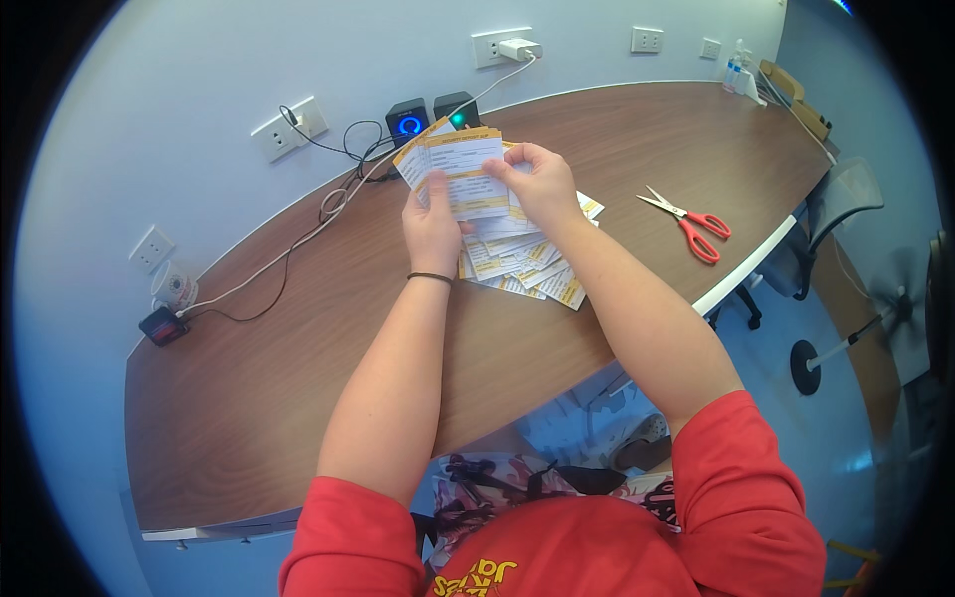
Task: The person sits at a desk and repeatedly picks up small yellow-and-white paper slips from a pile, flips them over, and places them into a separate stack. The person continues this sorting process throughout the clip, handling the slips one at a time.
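My left hand (436,227) grips a fanned stack of printed paper slips (464,179), its thumb lying across the front one. The slips are white with orange-yellow bands and bear writing. At the stack's upper right edge, my right hand (539,183) pinches slips between thumb and fingers; how many it holds is hidden. Below both hands, a loose pile of similar slips (515,265) lies spread on the wooden desk (358,298). Red-handled scissors (686,224) rest to the right of the pile, blades slightly apart and pointing up-left.
Two small lit speakers (408,119) stand by the wall behind the slips. Cables (328,216) run along the desk's back edge to a black device (163,327) beside a white mug (175,285). Far right are a bottle (734,67), a chair (843,198) and a fan (899,306).
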The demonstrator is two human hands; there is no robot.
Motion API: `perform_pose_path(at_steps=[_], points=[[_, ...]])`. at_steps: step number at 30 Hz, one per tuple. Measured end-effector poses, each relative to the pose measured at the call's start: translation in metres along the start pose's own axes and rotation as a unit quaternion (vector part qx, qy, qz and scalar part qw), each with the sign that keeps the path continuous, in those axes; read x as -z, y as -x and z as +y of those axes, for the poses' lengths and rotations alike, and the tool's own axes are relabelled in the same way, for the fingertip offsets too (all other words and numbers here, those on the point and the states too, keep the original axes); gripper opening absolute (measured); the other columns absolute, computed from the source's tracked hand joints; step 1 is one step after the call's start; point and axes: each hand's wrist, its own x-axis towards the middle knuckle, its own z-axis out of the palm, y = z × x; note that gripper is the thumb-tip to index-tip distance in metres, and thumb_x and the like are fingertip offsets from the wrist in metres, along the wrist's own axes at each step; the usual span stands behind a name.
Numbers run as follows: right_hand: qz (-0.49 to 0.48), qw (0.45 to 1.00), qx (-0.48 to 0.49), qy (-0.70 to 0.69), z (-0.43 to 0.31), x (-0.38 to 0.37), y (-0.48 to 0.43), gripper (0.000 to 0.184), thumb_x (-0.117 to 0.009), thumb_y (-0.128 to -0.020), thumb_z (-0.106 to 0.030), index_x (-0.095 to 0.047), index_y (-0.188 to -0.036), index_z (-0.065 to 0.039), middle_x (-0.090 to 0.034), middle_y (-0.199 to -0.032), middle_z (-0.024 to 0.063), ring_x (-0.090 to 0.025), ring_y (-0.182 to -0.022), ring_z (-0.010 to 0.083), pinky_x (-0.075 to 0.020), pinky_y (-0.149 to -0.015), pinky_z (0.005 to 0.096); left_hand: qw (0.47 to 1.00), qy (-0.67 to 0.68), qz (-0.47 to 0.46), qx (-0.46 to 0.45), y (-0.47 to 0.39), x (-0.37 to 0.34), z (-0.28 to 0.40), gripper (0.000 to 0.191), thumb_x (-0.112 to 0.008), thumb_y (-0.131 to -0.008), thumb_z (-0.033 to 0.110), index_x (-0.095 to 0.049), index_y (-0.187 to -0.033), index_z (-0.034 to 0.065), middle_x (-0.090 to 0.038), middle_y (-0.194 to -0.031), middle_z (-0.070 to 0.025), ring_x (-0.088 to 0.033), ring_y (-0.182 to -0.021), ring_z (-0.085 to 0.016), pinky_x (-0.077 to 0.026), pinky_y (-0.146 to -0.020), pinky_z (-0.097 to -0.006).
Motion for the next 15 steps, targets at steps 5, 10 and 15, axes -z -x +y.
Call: perform_pose_path(at_steps=[5,10,15], points=[[-0.021,0.995,-0.033,-0.087,0.004,0.0015,-0.0033,0.027,-0.07,-0.086,-0.022,-0.068,-0.099,0.002,-0.071,-0.087,0.0109,-0.064,-0.077,0.0138,-0.0506,-0.068,0.0284,1.0,0.026,-0.012,0.005,0.0006,-0.0003,0.0008,0.045,-0.049,-0.098,0.042,-0.054,-0.115,0.0003,-0.065,-0.099,-0.0097,-0.066,-0.076,-0.015,-0.054,-0.049,-0.0236],[-0.005,0.988,-0.035,-0.15,0.0049,0.0021,-0.0063,0.025,-0.06,-0.092,-0.017,-0.067,-0.106,0.003,-0.07,-0.091,0.0108,-0.064,-0.078,0.0125,-0.0504,-0.071,0.0276,0.999,0.027,0.034,-0.013,-0.0019,0.0008,0.0004,0.044,-0.049,-0.098,0.039,-0.053,-0.117,-0.0001,-0.065,-0.102,-0.0103,-0.066,-0.077,-0.015,-0.054,-0.049,-0.0239],[-0.009,0.984,-0.066,-0.162,0.0066,0.0067,-0.0078,0.026,-0.057,-0.094,-0.017,-0.066,-0.109,0.002,-0.07,-0.092,0.0109,-0.063,-0.078,0.0126,-0.0501,-0.072,0.0279,0.998,0.041,0.037,0.007,-0.0023,0.0006,0.001,0.04,-0.051,-0.098,0.039,-0.051,-0.117,0.0033,-0.065,-0.1,-0.0069,-0.065,-0.075,-0.012,-0.052,-0.049,-0.0206]])
